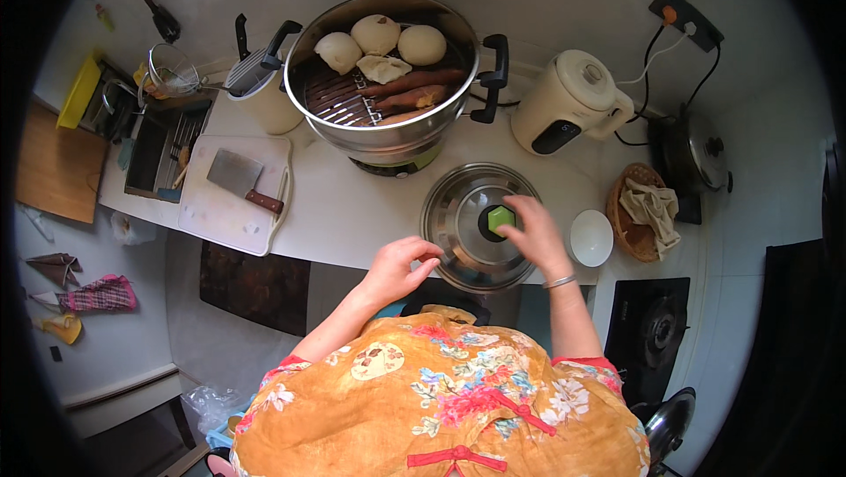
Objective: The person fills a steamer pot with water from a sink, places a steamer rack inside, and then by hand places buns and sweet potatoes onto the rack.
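A steel-rimmed glass pot lid (462,245) lies at the counter's front edge, its green hexagonal knob (501,220) facing up. My right hand (534,239) is at the knob's right side, thumb and fingers apart around it; whether they touch it is unclear. At the lid's left rim is my left hand (403,269), fingers bent and holding nothing. Behind the lid stands an uncovered steel steamer pot (390,136). On its rack (330,90) are several pale buns (423,45), one of them a torn piece, and several reddish sweet potatoes (413,99).
A cleaver (238,176) lies on a white cutting board (225,222) at left, beside a sink (158,159). A knife holder (271,107) flanks the pot. To the right are a cream electric kettle (568,103), a white bowl (591,239), a cloth-filled basket (628,212) and a gas hob (648,331).
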{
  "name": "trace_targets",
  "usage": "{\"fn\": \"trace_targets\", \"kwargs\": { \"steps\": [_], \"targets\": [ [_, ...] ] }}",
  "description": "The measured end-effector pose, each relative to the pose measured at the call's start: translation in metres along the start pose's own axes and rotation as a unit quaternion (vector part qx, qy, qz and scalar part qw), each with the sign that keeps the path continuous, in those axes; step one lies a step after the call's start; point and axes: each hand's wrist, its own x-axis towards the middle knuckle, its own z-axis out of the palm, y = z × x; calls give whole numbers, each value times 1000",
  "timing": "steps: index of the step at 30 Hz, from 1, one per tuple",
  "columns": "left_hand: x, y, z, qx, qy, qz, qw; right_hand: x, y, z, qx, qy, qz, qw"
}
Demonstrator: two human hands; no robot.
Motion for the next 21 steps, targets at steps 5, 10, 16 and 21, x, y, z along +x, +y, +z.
{"fn": "trace_targets", "kwargs": {
  "steps": [5,10,16,21],
  "targets": [
    [7,16,26,-10,-1,-1,1000,-9,-9,24,-123,-45,-9,991],
    [3,22,34,-15,13,-24,1000,-6,4,33,-140,-45,-14,989],
    [-7,19,29,11,75,-59,995,-6,5,24,-123,-61,-7,990],
    [-18,11,21,26,144,-92,985,-15,-7,-12,-94,-20,-42,995]
  ]
}}
